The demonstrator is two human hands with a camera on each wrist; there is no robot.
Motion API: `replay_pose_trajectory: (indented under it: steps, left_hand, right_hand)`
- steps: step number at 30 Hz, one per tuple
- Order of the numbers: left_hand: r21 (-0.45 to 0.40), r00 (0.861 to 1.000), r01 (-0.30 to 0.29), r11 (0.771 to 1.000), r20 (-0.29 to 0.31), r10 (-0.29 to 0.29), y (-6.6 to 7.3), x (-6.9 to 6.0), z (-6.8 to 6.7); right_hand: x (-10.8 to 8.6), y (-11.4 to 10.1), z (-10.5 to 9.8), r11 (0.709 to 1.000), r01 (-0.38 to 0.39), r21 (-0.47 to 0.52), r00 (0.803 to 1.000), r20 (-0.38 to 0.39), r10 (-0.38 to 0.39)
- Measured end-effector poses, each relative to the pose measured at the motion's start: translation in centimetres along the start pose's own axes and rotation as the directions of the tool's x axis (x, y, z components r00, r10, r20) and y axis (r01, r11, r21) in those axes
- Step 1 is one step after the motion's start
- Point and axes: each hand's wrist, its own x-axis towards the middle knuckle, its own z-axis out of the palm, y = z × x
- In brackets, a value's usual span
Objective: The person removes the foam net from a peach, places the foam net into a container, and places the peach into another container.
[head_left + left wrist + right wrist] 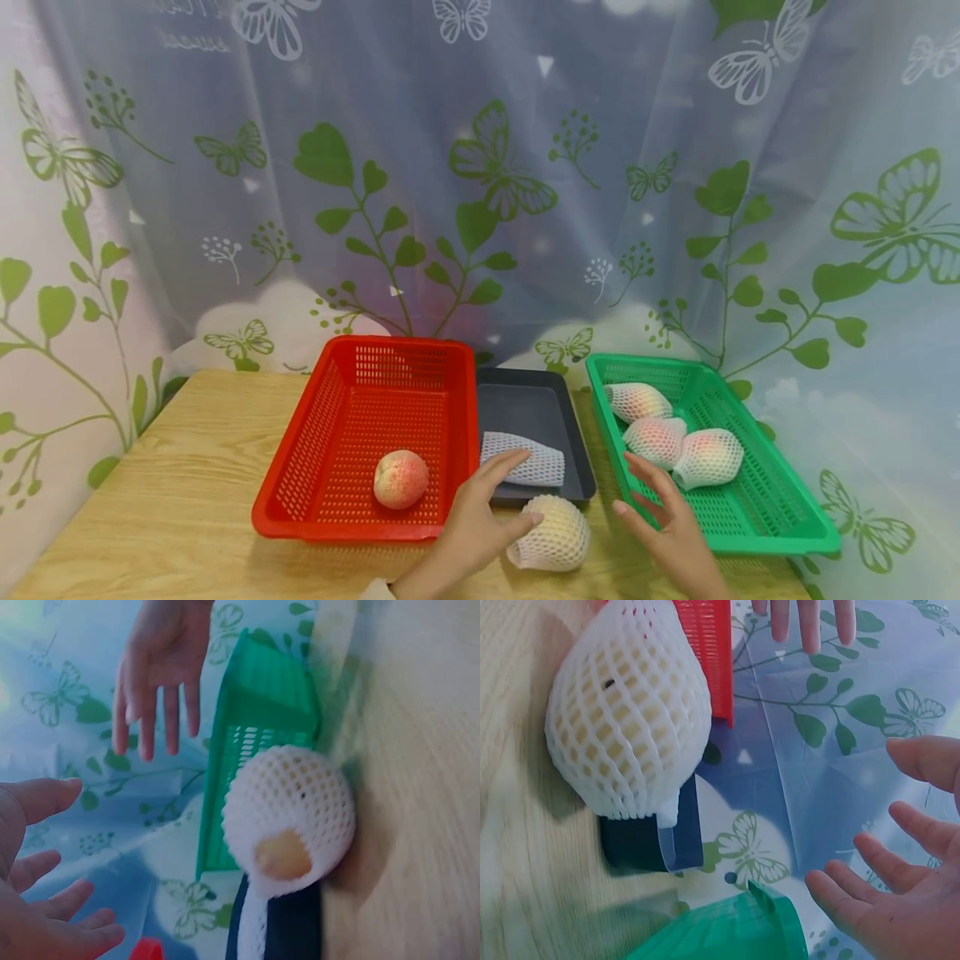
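A peach in a white foam net [553, 535] rests on the wooden table between my two hands. My left hand [480, 521] is just left of it, fingers spread and apart from the fruit in the left wrist view. To its right my right hand [667, 525] hovers by the green basket's near left corner, fingers parted and holding nothing. Through an opening in the net [289, 791], part of the pale fruit shows in the left wrist view. Behind it, flattened foam nets [528, 460] lie in a dark tray [566, 417].
A red basket [273, 508] at the left holds one bare peach [401, 480]. At the right, a green basket [780, 533] contains several peaches in foam nets [708, 458]. A patterned curtain [420, 167] hangs behind the table [150, 500].
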Motion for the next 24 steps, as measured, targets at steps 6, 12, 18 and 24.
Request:
replay_pose_trajectory:
  steps: [6, 12, 18, 24]
  left_hand:
    - [-0.032, 0.997, 0.053, 0.998, -0.048, -0.054, -0.5, 0.2, -1.4]
    - [-0.056, 0.992, 0.105, 0.993, -0.067, -0.109, -1.1, 0.1, -2.2]
    - [-0.036, 0.99, 0.113, 0.993, -0.078, -0.116, -1.4, 0.2, -2.5]
    - [-0.04, 0.99, 0.119, 0.992, -0.076, -0.122, -1.6, 0.1, -2.6]
  right_hand:
    - [0.2, 0.1, -0.8, 0.996, -0.081, -0.039, 0.997, -0.002, 0.081]
    - [0.1, 0.0, -1.3, 0.993, -0.108, -0.053, 0.994, -0.006, 0.108]
    - [0.0, 0.3, -1.4, 0.99, -0.128, -0.056, 0.992, -0.008, 0.128]
    - [0.1, 0.3, -1.5, 0.992, -0.115, -0.053, 0.993, -0.009, 0.115]
